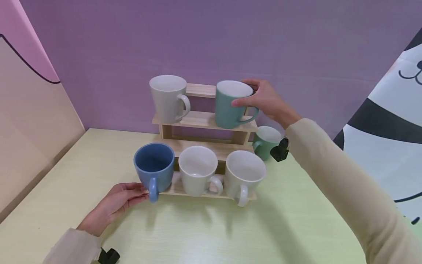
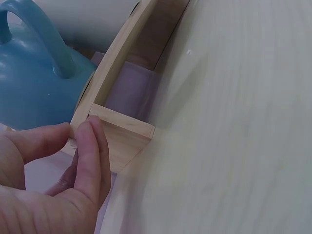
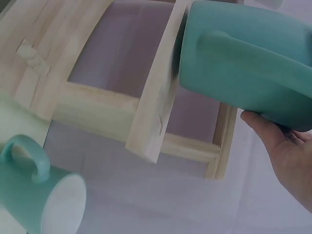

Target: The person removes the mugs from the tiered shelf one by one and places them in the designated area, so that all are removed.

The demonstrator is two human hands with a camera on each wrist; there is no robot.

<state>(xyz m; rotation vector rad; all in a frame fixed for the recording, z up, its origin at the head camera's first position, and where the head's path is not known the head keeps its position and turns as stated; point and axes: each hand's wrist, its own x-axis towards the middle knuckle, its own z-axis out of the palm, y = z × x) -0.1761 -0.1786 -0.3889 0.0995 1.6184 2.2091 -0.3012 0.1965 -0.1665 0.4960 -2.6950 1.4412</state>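
Observation:
A tiered wooden rack (image 1: 202,119) stands on the table. My right hand (image 1: 265,99) grips a teal mug (image 1: 225,112) near its rim, thumb on the front; the mug is upright at the right of an upper shelf. In the right wrist view its base is beside the shelf board (image 3: 158,105); whether it touches cannot be told. My left hand (image 1: 115,203) pinches the left end of the lowest shelf (image 2: 109,117), just beside a blue mug (image 1: 154,165). That mug shares the shelf with two white mugs (image 1: 197,170), handles toward the front.
A tall white mug (image 1: 168,101) sits at the left of the upper shelf. Behind the rack's right side a green mug (image 1: 267,141) is on the table (image 1: 108,157). A purple backdrop (image 1: 211,40) rises behind, with a panda-printed panel (image 1: 389,117) on the right.

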